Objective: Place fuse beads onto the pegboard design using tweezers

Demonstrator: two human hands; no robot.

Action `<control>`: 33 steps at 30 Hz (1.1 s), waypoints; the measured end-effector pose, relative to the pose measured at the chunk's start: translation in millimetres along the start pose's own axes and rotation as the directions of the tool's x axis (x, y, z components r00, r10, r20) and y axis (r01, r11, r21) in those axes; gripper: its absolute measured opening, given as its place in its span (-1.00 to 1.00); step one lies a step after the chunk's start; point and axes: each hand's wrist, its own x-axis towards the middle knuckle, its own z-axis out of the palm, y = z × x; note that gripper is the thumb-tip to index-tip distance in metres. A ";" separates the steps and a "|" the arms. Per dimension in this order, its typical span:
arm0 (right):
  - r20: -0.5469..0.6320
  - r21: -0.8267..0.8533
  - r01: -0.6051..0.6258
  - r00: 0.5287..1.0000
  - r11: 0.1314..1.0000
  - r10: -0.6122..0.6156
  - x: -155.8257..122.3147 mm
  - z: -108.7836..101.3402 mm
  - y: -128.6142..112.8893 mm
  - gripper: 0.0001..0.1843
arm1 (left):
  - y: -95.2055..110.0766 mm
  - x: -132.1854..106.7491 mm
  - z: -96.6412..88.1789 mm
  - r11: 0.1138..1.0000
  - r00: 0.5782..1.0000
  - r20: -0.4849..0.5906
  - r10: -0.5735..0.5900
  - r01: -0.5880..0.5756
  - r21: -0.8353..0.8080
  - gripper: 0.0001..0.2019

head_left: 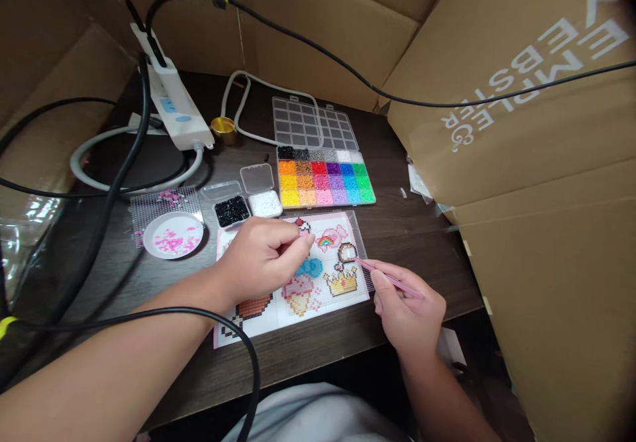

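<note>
My right hand (410,313) grips pink tweezers (405,286), their tips at a small round brown-and-white design (348,252) on the right part of the pattern sheet (273,323). The sheet, printed with a crown, an ice cream, a candy and other pixel pictures, lies on or under a clear pegboard (366,273); which, I cannot tell. Over the sheet's upper middle hovers my left hand (263,256), thumb and forefinger closed in a pinch. Whatever is between those fingers is too small to name. Its wrist and forearm hide the sheet's left part.
Behind the sheet stand a sectioned box of coloured beads (325,177), a small box of black beads (231,211) and one of white beads (265,203). A white dish (149,243) holds pink beads. A power strip (181,114) and cables (256,362) cross the left; cardboard walls (546,243) enclose the table.
</note>
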 end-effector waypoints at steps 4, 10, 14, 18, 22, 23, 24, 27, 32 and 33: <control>-0.005 0.001 -0.002 1.000 1.000 0.002 0.0 -0.2 0.9 -0.83 | -1.2 -0.6 0.4 1.000 1.000 -0.001 0.002 -0.002 0.007 -0.54; -0.028 0.022 -0.040 0.999 0.999 0.041 0.5 0.4 1.0 -0.82 | -0.3 -0.9 -0.1 1.000 1.000 0.000 0.002 -0.002 -0.002 -0.54; -0.034 0.048 -0.062 0.997 0.997 0.064 1.9 0.9 0.2 -0.81 | 1.1 -0.2 -1.4 1.000 1.000 0.002 -0.006 0.006 -0.007 -0.54; -0.036 0.151 -0.111 0.992 0.982 0.118 5.2 0.0 5.1 -0.81 | 1.6 -0.3 -1.6 0.999 0.999 0.016 -0.031 0.032 -0.021 -0.54; 0.059 0.331 -0.093 0.995 0.939 0.078 9.1 -4.5 12.2 -0.90 | 3.4 -0.2 -2.5 0.993 0.995 0.029 -0.095 0.097 -0.061 -0.54; 0.090 0.375 -0.061 0.995 0.925 0.029 9.7 -5.8 12.8 -0.91 | 4.1 0.0 -3.2 0.986 0.990 0.041 -0.135 0.138 -0.098 -0.56; 0.115 0.416 -0.018 0.993 0.909 -0.033 10.2 -7.0 12.5 -0.90 | 4.8 0.3 -4.1 0.970 0.982 0.059 -0.182 0.189 -0.155 -0.60; 0.159 0.485 0.135 0.958 0.864 -0.239 11.3 -7.6 6.6 -0.76 | 6.1 0.8 -7.2 0.849 0.943 0.139 -0.301 0.332 -0.412 -0.70; 0.238 0.519 0.224 0.889 0.825 -0.391 17.5 6.5 -13.5 -0.75 | 6.2 -2.7 -11.7 0.618 0.900 0.329 -0.285 0.435 -0.655 -0.67; 0.244 0.525 0.224 0.884 0.821 -0.398 18.9 11.0 -17.3 -0.78 | 6.0 -3.7 -12.4 0.583 0.886 0.373 -0.275 0.462 -0.668 -0.67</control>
